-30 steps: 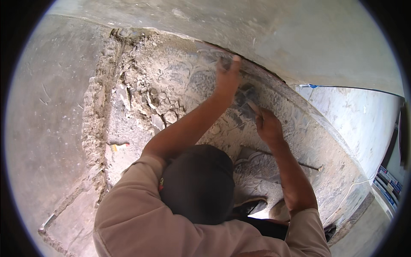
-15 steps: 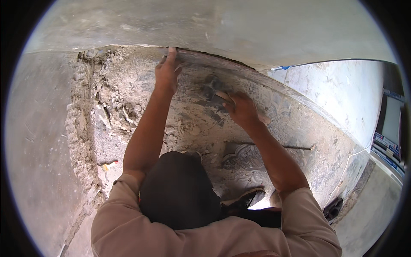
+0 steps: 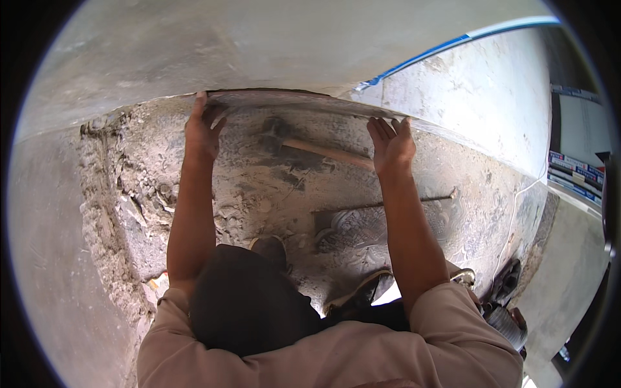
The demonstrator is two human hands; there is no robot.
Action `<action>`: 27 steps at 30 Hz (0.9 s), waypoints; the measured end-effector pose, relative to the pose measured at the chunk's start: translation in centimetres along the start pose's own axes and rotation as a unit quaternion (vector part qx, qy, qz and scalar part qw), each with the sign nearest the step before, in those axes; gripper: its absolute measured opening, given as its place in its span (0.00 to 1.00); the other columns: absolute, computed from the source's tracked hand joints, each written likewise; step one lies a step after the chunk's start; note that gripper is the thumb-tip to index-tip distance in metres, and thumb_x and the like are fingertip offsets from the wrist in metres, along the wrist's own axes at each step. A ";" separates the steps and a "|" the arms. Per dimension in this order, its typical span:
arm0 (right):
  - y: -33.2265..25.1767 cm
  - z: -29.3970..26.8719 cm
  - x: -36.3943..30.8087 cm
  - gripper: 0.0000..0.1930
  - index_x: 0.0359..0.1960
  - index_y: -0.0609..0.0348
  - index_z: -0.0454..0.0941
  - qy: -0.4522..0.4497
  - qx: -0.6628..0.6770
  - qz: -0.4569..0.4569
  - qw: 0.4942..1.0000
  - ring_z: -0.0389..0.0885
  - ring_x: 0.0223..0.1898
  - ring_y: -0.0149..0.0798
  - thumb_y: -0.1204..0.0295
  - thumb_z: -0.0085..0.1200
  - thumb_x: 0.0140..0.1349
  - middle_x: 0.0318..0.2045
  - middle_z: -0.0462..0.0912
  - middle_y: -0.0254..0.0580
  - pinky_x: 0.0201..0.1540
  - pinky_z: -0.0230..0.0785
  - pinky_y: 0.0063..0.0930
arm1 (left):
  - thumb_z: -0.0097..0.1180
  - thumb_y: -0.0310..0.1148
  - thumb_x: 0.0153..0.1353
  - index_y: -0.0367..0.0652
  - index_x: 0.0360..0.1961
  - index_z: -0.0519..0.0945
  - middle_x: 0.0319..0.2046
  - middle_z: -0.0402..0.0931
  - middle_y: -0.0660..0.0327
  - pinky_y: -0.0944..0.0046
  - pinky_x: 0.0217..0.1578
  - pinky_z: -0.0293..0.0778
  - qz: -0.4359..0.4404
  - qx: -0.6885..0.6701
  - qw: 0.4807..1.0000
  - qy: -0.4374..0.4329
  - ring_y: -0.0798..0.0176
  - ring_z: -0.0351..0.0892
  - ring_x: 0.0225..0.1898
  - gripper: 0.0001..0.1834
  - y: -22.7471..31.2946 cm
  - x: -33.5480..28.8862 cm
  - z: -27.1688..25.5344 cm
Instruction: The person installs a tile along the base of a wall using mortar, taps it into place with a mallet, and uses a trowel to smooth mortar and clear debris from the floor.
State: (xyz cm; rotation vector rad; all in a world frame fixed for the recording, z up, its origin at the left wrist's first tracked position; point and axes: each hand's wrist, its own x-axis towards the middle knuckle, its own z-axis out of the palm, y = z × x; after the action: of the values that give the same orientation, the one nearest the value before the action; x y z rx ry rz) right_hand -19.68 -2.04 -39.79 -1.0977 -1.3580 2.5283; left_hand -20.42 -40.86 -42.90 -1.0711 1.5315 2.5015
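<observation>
A long thin tile-like slab stands on edge along the base of the grey wall. My left hand holds its left part, thumb over the top edge and fingers against the near face. Farther right, my right hand grips the same slab, its thumb likewise at the top edge. The slab's far face is hidden. Between my hands a hammer lies on the rough ground, its dark head to the left and wooden handle pointing right; neither hand touches it.
Broken mortar rubble lies at the left beside a smooth grey surface. A dark patterned plate with a thin rod along its edge rests nearer me. White panelling stands at right; my shoe is below.
My right hand has let go of the hammer and moved up to the slab. The hammer now lies on the ground. My left hand stays at the slab's edge while the view has shifted.
</observation>
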 end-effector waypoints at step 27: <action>-1.1 0.5 1.1 0.43 0.72 0.79 0.31 -0.043 0.068 0.034 0.996 0.50 0.74 0.69 0.48 0.28 0.78 0.71 0.46 0.73 0.72 0.61 0.62 | 0.70 0.50 0.57 0.35 0.66 0.68 0.56 0.71 0.57 0.55 0.65 0.62 0.031 -0.061 0.997 0.022 0.59 0.71 0.56 0.42 0.0 1.0 0.5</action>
State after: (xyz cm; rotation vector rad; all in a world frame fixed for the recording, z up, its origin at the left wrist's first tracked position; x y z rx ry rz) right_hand -21.06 -1.29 -39.42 -1.0370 -1.1635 2.6998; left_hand -21.46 -40.81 -43.36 -1.1178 1.4612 2.6609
